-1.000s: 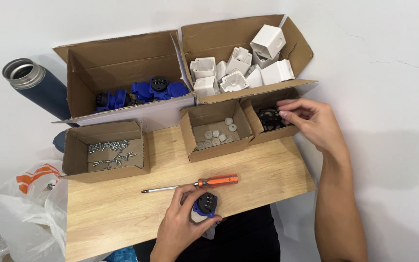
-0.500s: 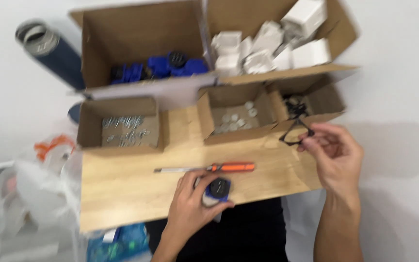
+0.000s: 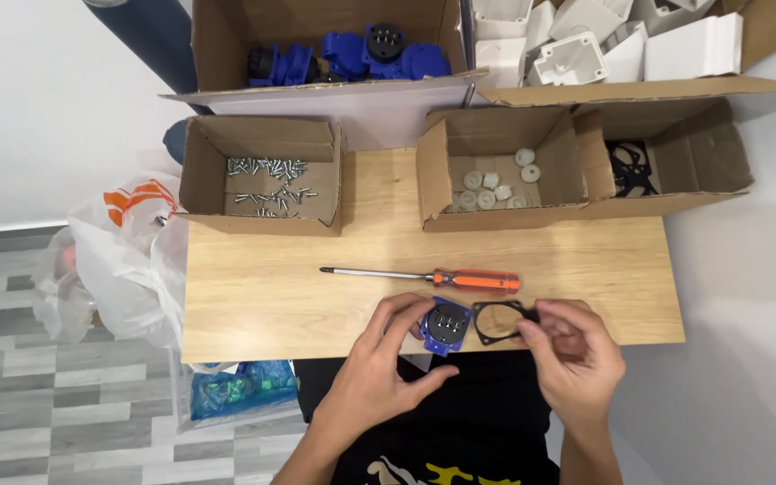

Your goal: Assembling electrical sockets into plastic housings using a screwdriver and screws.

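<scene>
Both hands are down at the near edge of the wooden table [image 3: 271, 305] now; half a second ago the right hand was up by the box of black parts, lifting a gasket out. The right hand [image 3: 572, 355] pinches that thin black gasket [image 3: 497, 321] by its right side, holding it flat just beside the socket. The left hand [image 3: 379, 364] grips the blue socket [image 3: 447, 325], fingers curled around its left side, its dark round face upward. Gasket and socket sit edge to edge, whether touching is hard to say.

The orange-handled screwdriver [image 3: 424, 277] lies just behind them, where it was.

At the back stand open brown cardboard boxes: a small one of silver screws [image 3: 267, 184] on the left, one of white round caps [image 3: 496, 184] in the middle, one of black gaskets [image 3: 635, 166] on the right. Behind, a larger box of blue sockets [image 3: 352, 58] and one of white housings [image 3: 604, 45], both cut off by the top edge. A white plastic bag [image 3: 110, 260] with an orange mark hangs at the left; its contents cannot be made out.
</scene>
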